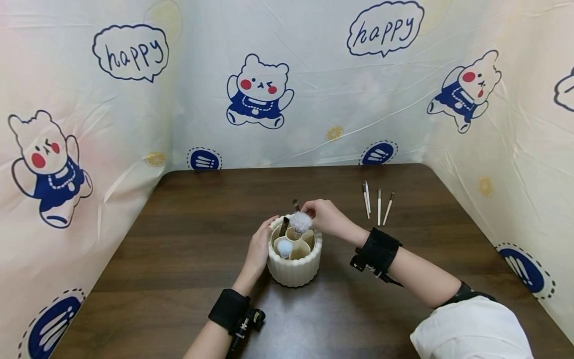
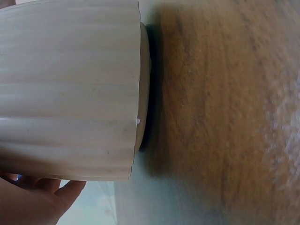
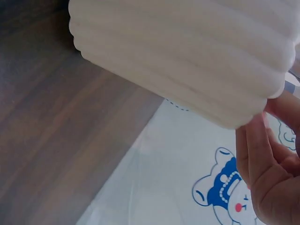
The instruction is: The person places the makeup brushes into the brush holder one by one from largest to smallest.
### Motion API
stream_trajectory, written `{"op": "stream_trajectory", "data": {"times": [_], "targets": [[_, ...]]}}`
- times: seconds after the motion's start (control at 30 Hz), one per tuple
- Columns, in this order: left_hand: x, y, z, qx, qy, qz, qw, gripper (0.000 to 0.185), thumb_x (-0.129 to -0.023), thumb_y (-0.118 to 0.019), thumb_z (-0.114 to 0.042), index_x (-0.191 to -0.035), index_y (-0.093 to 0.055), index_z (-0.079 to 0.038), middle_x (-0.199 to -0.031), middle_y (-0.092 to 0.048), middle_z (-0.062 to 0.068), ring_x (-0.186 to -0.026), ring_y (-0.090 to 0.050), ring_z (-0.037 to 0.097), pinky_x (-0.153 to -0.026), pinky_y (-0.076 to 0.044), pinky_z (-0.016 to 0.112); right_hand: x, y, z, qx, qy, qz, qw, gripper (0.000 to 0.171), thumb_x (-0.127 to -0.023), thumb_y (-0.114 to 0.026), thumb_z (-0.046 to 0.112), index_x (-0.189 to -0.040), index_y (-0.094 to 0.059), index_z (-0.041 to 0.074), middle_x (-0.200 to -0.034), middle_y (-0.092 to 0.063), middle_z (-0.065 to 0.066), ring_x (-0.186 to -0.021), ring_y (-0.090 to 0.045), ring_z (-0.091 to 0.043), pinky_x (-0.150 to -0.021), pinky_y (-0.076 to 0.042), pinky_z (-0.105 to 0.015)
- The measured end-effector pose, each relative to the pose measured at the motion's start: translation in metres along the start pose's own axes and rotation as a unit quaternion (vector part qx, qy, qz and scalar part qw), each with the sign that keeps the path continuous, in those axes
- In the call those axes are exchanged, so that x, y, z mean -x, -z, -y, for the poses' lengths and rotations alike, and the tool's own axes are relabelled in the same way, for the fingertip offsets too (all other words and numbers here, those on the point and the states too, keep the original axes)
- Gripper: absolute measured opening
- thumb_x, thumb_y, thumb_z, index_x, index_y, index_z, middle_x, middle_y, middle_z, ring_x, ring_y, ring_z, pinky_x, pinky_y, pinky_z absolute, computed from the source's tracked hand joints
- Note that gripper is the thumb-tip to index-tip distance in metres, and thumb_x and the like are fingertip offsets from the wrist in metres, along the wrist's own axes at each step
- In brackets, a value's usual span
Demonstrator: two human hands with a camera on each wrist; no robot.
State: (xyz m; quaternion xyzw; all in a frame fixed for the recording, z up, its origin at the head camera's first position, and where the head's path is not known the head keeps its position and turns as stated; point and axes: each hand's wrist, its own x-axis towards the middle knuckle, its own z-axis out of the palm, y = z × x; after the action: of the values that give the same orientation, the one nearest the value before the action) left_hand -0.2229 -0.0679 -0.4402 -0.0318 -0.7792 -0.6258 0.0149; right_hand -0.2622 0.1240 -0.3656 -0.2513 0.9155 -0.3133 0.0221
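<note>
A cream, ribbed brush holder (image 1: 294,269) with several inner compartments stands on the wooden table. My left hand (image 1: 258,248) grips its left side, fingertips up at the rim; in the left wrist view, fingers (image 2: 70,190) lie against the ribbed wall. Over the far right rim, my right hand (image 1: 326,215) pinches a makeup brush (image 1: 295,203) with dark bristles pointing up; its lower part is hidden. A fluffy white-grey brush (image 1: 300,222), a pale round-headed brush (image 1: 284,248) and a dark brush (image 1: 284,227) stand in the holder. The right wrist view shows curled fingers (image 3: 258,145) at the rim.
Several slim white-handled brushes (image 1: 378,207) lie side by side on the table (image 1: 202,224) at the back right. A printed curtain (image 1: 314,89) with bears surrounds the table's back and sides. Both wrists wear black bands with small cameras.
</note>
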Motion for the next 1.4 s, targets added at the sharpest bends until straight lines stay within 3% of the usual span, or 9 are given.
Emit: {"op": "stream_trajectory", "data": {"times": [0.17, 0.43, 0.8, 1.4], "targets": [[0.001, -0.001, 0.001, -0.007, 0.004, 0.008, 0.9999, 0.047, -0.100, -0.024, -0.020, -0.139, -0.050, -0.011, -0.147, -0.046, 0.010, -0.140, -0.036, 0.028, -0.116, -0.028, 0.050, 0.000, 0.002, 0.003, 0.050, 0.015, 0.011, 0.999, 0.012, -0.077, -0.068, -0.002, -0.089, -0.070, 0.000, -0.083, -0.070, -0.011, -0.073, -0.061, -0.016, -0.067, -0.049, -0.024], [0.001, -0.001, 0.000, -0.008, 0.001, 0.003, 1.0000, 0.047, -0.099, -0.026, -0.018, -0.139, -0.049, -0.008, -0.146, -0.047, 0.011, -0.139, -0.037, 0.029, -0.115, -0.029, 0.050, -0.003, 0.005, 0.010, 0.108, 0.033, 0.044, 0.993, 0.012, -0.079, -0.072, 0.000, -0.091, -0.070, 0.001, -0.086, -0.070, -0.010, -0.077, -0.062, -0.019, -0.070, -0.050, -0.027], [0.002, -0.001, -0.001, -0.005, 0.006, 0.003, 1.0000, 0.047, -0.100, -0.026, -0.018, -0.139, -0.050, -0.008, -0.146, -0.047, 0.010, -0.139, -0.037, 0.028, -0.115, -0.029, 0.049, -0.003, 0.008, 0.016, 0.113, 0.052, 0.056, 0.991, 0.006, -0.078, -0.072, 0.000, -0.083, -0.068, 0.001, -0.077, -0.067, -0.009, -0.068, -0.056, -0.015, -0.063, -0.044, -0.022], [0.001, -0.001, 0.001, 0.000, 0.003, 0.003, 1.0000, 0.047, -0.100, -0.026, -0.019, -0.139, -0.049, -0.008, -0.147, -0.047, 0.011, -0.139, -0.038, 0.029, -0.115, -0.029, 0.048, -0.008, 0.011, 0.017, 0.113, 0.017, 0.092, 0.989, 0.012, -0.080, -0.070, -0.003, -0.092, -0.070, -0.002, -0.086, -0.070, -0.012, -0.073, -0.059, -0.016, -0.067, -0.051, -0.025]]}}
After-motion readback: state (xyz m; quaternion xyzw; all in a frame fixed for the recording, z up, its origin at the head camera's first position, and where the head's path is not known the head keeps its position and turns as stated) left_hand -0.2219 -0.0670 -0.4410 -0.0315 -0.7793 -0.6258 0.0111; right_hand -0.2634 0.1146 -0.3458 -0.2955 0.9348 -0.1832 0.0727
